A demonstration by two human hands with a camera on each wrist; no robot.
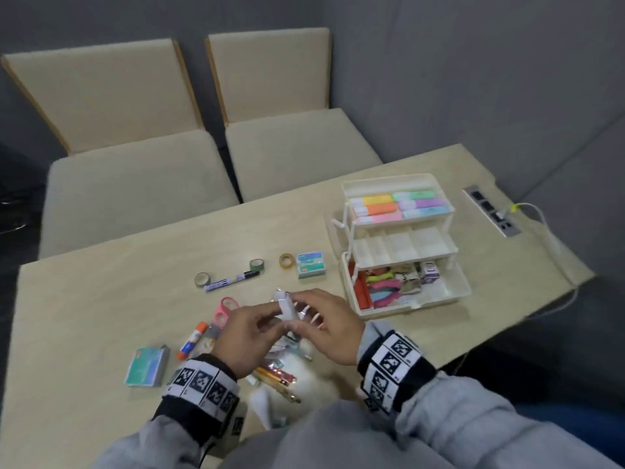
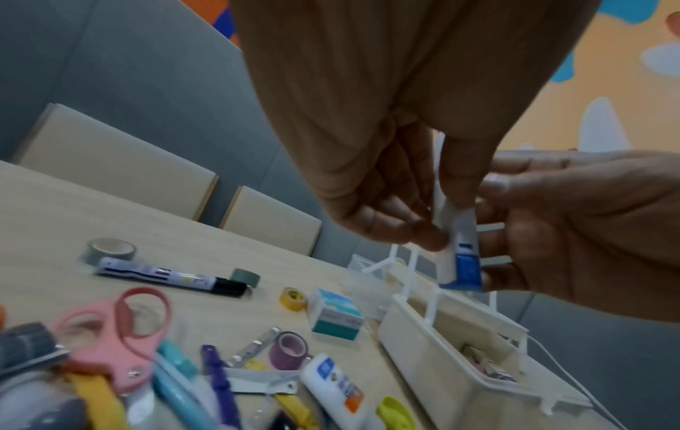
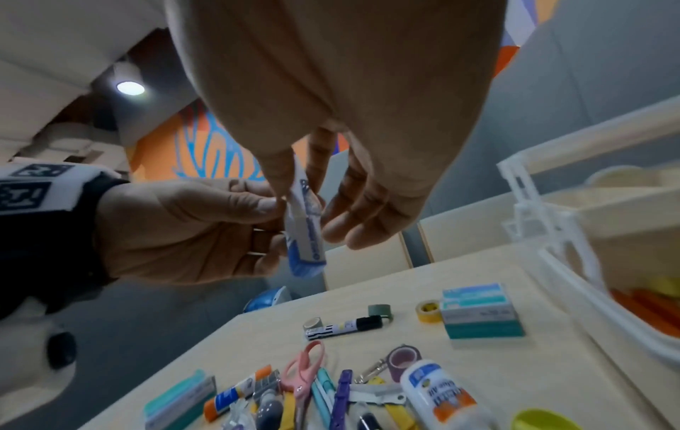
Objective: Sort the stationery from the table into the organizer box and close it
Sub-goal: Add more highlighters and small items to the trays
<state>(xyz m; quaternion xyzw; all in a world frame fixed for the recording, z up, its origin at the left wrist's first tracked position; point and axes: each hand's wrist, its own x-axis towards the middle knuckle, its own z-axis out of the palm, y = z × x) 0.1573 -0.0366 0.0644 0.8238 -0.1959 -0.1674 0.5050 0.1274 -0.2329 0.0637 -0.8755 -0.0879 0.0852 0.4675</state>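
Note:
Both hands hold a small white and blue tube-like item (image 1: 285, 306) above the table, near its front. My left hand (image 1: 270, 324) pinches it between thumb and fingers (image 2: 423, 238). My right hand (image 1: 304, 316) pinches its upper end (image 3: 300, 186). The cream organizer box (image 1: 416, 308) stands open to the right, with pastel highlighters (image 1: 399, 204) in the top tier. The middle tier (image 1: 402, 245) is bare and clips lie in the bottom one. A marker (image 1: 233, 280), tape rolls (image 1: 203, 279), staple boxes (image 1: 311, 265), pink scissors (image 1: 225, 309) and a glue stick (image 1: 192, 340) lie loose.
A heap of pens, clips and a white glue bottle (image 2: 331, 387) lies under my hands. Two beige chairs (image 1: 135, 184) stand beyond the far table edge. A socket strip (image 1: 490, 211) with a white cable (image 1: 541, 225) sits right of the box.

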